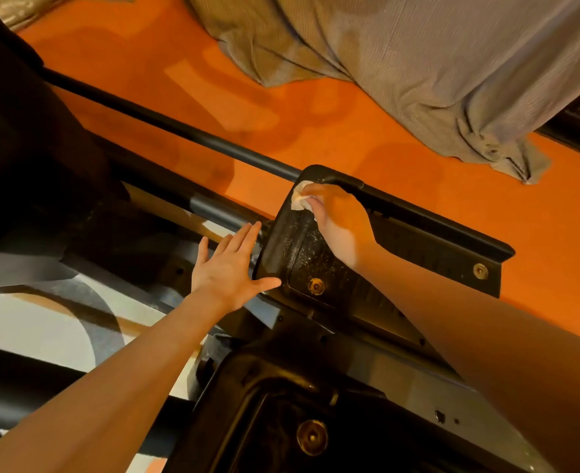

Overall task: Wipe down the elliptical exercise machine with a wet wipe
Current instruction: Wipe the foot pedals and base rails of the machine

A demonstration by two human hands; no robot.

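The elliptical's black foot pedal (418, 247) stretches from the centre to the right, its near-left part dusty and speckled. My right hand (341, 221) holds a crumpled white wet wipe (299, 198) and presses it against the pedal's far left corner. My left hand (230, 268) lies flat with straight fingers against the pedal's left side, thumb touching its edge. A second black pedal (281, 421) with a brass bolt sits at the bottom centre.
A black rail (165, 121) runs diagonally from upper left to the pedal. Orange carpet (367, 141) covers the floor beyond. A grey draped cloth (435, 63) hangs down at the top right. Dark machine frame parts (26, 165) fill the left side.
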